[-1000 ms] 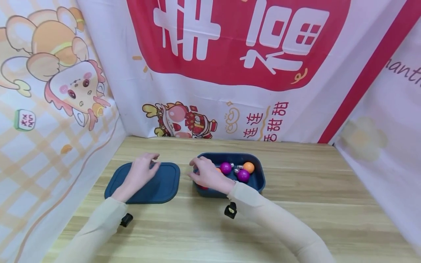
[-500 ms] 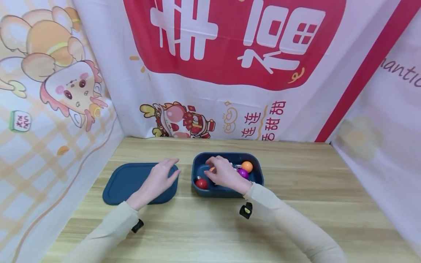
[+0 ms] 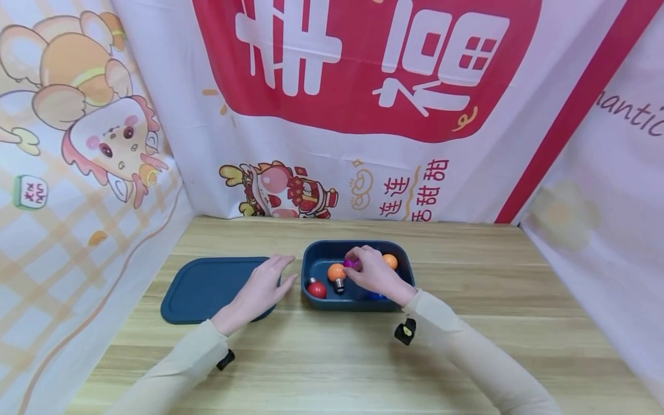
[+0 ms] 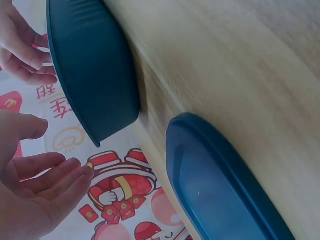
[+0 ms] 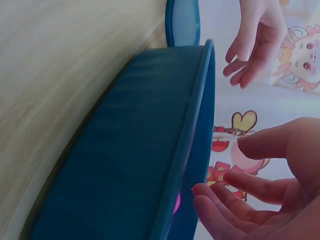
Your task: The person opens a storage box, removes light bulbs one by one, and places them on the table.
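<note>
My right hand point(image 3: 378, 275) is over the dark blue box point(image 3: 317, 252), fingers loosely bent and near a purple bulb point(image 3: 351, 263). The right wrist view shows nothing between its thumb and fingers. To its left in the box lie an orange bulb point(image 3: 336, 272) and a red bulb point(image 3: 316, 290). Partly hidden by the hand are another orange bulb point(image 3: 390, 261) and a blue one point(image 3: 377, 296). My left hand point(image 3: 257, 294) hovers over the right end of the flat blue lid point(image 3: 207, 288); its fingers are spread and hold nothing in the left wrist view point(image 4: 45, 185).
Box and lid lie side by side on a wood-grain table point(image 3: 321, 357). Behind them hangs a printed cloth point(image 3: 342, 161), and more cloth point(image 3: 98, 190) lines the left side. The box walls point(image 5: 135, 135) stand up around the bulbs.
Both hands have moved rightward. The right hand went from the box's left end to past its middle, uncovering the red and left orange bulbs; the left hand moved toward the lid's right end.
</note>
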A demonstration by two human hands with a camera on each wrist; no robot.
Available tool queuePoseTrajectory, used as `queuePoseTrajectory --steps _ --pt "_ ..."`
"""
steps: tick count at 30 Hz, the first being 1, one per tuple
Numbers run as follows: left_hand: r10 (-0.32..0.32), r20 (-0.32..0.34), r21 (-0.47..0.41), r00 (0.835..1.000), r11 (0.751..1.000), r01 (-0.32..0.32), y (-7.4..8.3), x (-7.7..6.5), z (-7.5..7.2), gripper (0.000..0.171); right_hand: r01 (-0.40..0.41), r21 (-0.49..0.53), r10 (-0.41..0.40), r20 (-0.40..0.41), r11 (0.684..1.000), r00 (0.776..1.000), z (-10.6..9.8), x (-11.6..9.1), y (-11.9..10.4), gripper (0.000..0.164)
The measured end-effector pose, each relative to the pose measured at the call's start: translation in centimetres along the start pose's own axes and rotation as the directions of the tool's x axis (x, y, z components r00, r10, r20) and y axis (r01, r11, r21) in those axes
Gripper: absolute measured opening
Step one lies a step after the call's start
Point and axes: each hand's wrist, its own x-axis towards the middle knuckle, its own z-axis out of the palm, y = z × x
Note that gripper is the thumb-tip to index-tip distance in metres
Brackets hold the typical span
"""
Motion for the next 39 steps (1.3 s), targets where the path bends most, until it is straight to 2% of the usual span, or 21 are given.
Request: queuePoseTrajectory --steps 11,17,22,28,39 --pt "0.057 -0.006 0.031 0.998 0.998 -0.056 0.4 0.1 1.2 0.041 0.022 -0.081 -0.027 -0.055 0.996 0.998 -1.4 -0.8 2.9 0.024" --pt "0.089 0.023 0.08 0.996 0.993 -0.091 0.3 0.1 1.8 0.049 -0.025 -0.105 0.026 0.002 0.994 1.0 -2.0 -0.8 4.4 0.023" --pt "0.08 0.053 0.083 0.995 0.993 -0.084 0.2 -0.1 2.0 0.056 -0.054 -0.149 0.062 0.048 0.987 0.997 -2.1 -1.1 5.0 0.023" --pt "0.064 0.103 0.112 0.993 0.991 -0.076 0.0 -0.2 2.2 0.061 -0.07 -0.234 0.088 0.067 0.97 0.994 -1.9 -1.3 5.3 0.026" --pt "0.091 0.152 0.203 0.984 0.972 -0.122 0.0 -0.3 2.3 0.063 -0.117 -0.242 0.142 0.09 0.963 0.986 -1.6 -1.2 5.6 0.033"
